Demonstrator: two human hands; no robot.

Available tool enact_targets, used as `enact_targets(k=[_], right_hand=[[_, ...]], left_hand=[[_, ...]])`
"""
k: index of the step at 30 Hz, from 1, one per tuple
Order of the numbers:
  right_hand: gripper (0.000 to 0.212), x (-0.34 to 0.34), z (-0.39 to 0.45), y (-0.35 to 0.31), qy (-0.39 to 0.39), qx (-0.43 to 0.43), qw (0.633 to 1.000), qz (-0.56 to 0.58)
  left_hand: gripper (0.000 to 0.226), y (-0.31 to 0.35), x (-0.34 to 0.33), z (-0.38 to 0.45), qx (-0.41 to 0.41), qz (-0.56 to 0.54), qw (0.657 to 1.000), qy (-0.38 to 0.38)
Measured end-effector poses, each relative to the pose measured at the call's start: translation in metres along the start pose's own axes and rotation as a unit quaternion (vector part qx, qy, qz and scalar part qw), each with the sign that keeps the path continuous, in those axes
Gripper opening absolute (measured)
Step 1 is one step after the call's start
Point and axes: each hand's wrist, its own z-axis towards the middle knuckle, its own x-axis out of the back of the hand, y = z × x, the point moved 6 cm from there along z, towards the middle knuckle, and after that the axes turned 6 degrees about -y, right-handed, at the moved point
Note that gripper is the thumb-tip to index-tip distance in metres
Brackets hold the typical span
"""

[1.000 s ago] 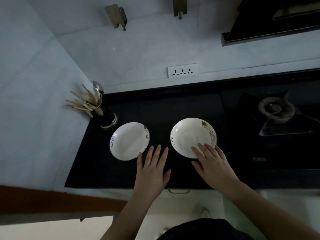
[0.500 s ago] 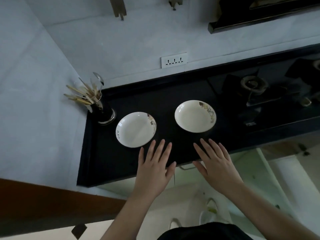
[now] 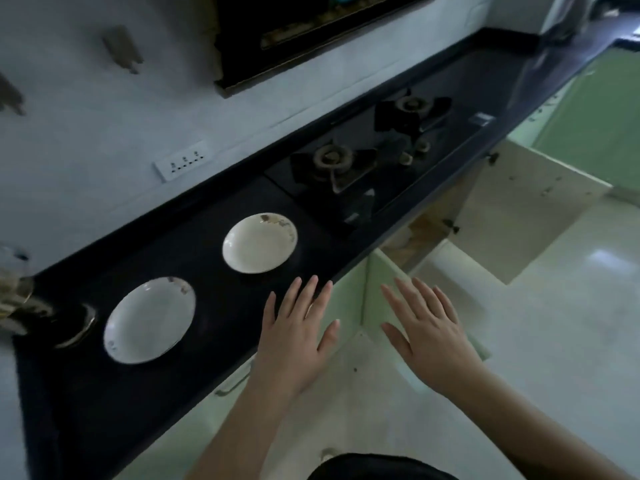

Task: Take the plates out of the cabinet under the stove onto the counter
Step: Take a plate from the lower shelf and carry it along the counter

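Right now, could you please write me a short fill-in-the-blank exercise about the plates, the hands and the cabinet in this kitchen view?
1. The number of white plates on the counter is ____.
2. Both hands, left and right, hold ____.
3. The cabinet door under the stove stands ____.
4. The plate nearer the stove lies to the ____ of the other plate.

Missing words: two; nothing; open; right
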Motion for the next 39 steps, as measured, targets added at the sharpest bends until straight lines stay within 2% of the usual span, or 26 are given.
enact_targets(k=[8, 15, 21, 31, 39], right_hand=[[0.063, 0.016, -0.115, 0.114, 0.062, -0.152, 0.985, 0.061], [0.066, 0.021, -0.186, 0.185, 0.086, -0.243, 0.963, 0.078], [0.062, 0.026, -0.214, 0.216, 0.097, -0.291, 0.946, 0.106], [0.061, 0.03, -0.218, 0.263, 0.088, -0.391, 0.912, 0.086], [0.058, 0.043, -0.229, 0.295, 0.141, -0.446, 0.877, 0.111]], left_hand=[[0.065, 0.132, -0.015, 0.03, -0.126, 0.029, 0.991, -0.026], [0.067, 0.227, -0.012, 0.044, -0.209, 0.007, 0.978, -0.024], [0.071, 0.274, -0.024, 0.058, -0.248, 0.01, 0.967, -0.056], [0.073, 0.328, -0.052, 0.123, -0.342, 0.031, 0.933, -0.108], [0.076, 0.387, -0.061, 0.157, -0.398, 0.02, 0.908, -0.126]])
